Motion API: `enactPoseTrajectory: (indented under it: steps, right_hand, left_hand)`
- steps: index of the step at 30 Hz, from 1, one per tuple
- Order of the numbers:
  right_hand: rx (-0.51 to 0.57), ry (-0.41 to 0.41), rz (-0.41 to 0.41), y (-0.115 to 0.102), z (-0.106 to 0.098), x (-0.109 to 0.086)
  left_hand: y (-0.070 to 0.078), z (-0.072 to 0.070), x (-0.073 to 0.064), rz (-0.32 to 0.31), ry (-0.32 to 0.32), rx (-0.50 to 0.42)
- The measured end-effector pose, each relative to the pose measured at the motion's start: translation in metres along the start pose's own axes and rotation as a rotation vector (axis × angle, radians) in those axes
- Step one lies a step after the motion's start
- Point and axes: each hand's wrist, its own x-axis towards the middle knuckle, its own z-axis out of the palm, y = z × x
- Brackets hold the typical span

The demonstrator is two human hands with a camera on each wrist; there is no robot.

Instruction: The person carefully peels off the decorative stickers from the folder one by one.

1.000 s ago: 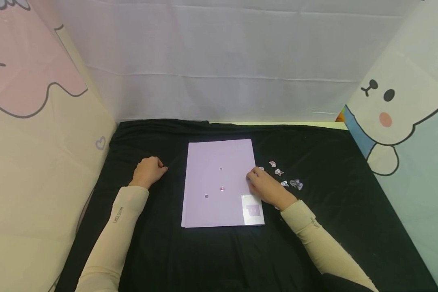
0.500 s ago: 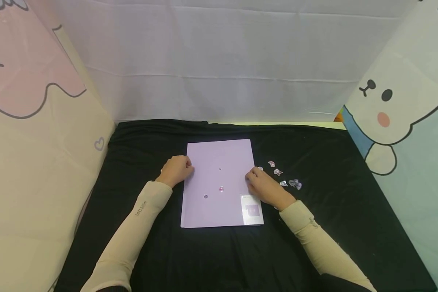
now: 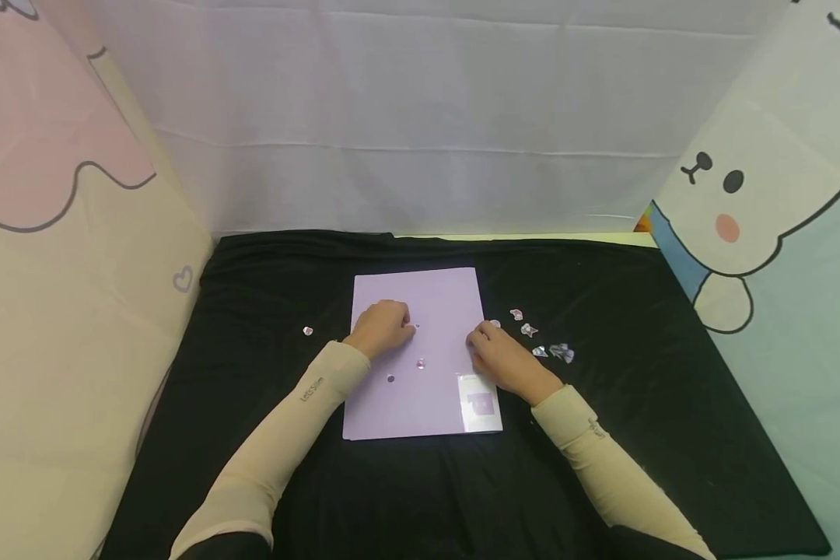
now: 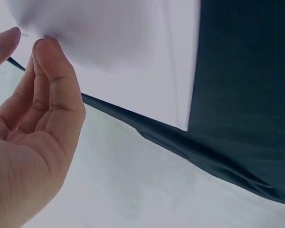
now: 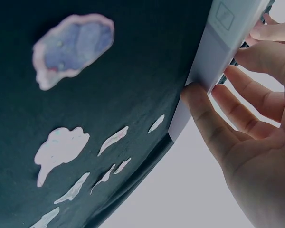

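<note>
A lilac folder [image 3: 437, 404] lies flat on the black cloth, a shiny clear label pocket [image 3: 470, 424] at its lower right corner. My left hand [image 3: 381, 328] is over the folder's upper left part, fingertips at its surface beside a tiny mark; in the left wrist view the thumb is apart from the bent fingers, with nothing seen between them. My right hand [image 3: 507, 362] rests on the folder's right edge, fingertips touching it. A small pinkish sticker-like piece [image 3: 421, 363] and a small dark round spot [image 3: 390, 379] show on the folder.
Right of the folder lie several cut-out stickers, among them a star-shaped one [image 3: 529, 330] and a larger purplish one [image 3: 562, 353]. One small sticker [image 3: 308, 331] lies on the cloth to the left. A white curtain [image 3: 420, 155] stands behind, with printed drapes on both sides.
My left hand has moved right, from the cloth onto the folder, uncovering the small sticker on the left. My right hand stays at the right edge.
</note>
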Motion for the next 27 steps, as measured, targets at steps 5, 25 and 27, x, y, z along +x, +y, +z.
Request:
enactPoseTrajectory:
  steps: [5, 25, 27]
  right_hand:
    - [0.0, -0.006, 0.007, 0.0, 0.0, 0.0]
    - [-0.014, 0.004, -0.003, 0.002, 0.003, 0.0]
    - [-0.014, 0.007, -0.005, 0.002, 0.003, 0.0]
  left_hand:
    - [0.009, 0.005, 0.003, 0.009, -0.013, 0.022]
    - [0.016, 0.006, 0.003, 0.002, -0.046, -0.007]
    - [0.016, 0.007, 0.003, 0.01, -0.033, 0.003]
